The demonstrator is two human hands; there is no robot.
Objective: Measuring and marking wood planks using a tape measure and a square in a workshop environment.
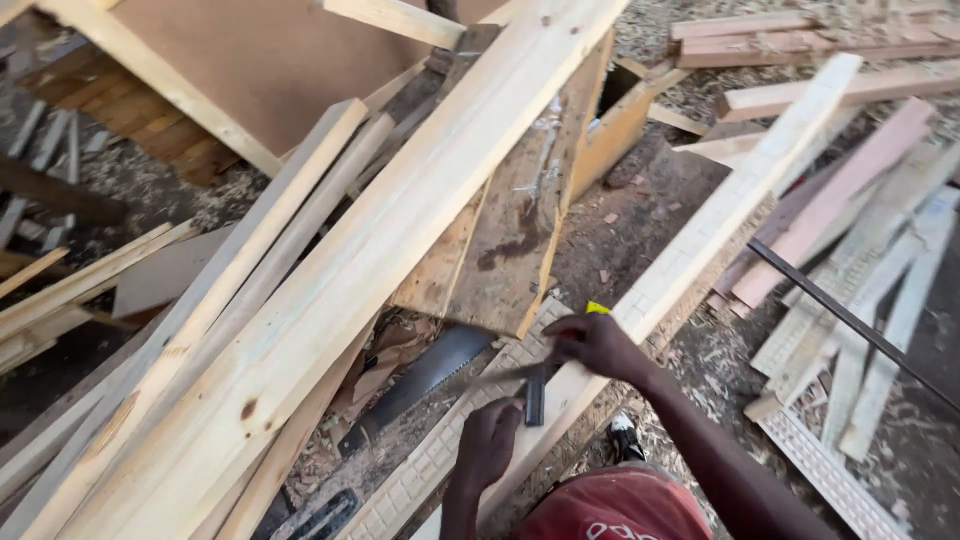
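Note:
A long pale plank (700,240) runs diagonally from the upper right down toward me. A try square lies across it, its thin metal blade (490,378) pointing left and its dark stock (535,397) upright. My left hand (488,442) grips the lower end of the stock with curled fingers. My right hand (598,345) rests on the plank just above the square, fingers closed around a small yellow pencil (597,307) whose tip shows past the knuckles. A patterned moulding strip (430,460) lies along the plank's left side.
A handsaw (420,375) lies on wood scraps left of my hands, next to a wide leaning board (330,290) and several other planks. More timber and moulding strips (850,250) are piled at the right, crossed by a thin dark rod (850,320). Sawdust covers the ground.

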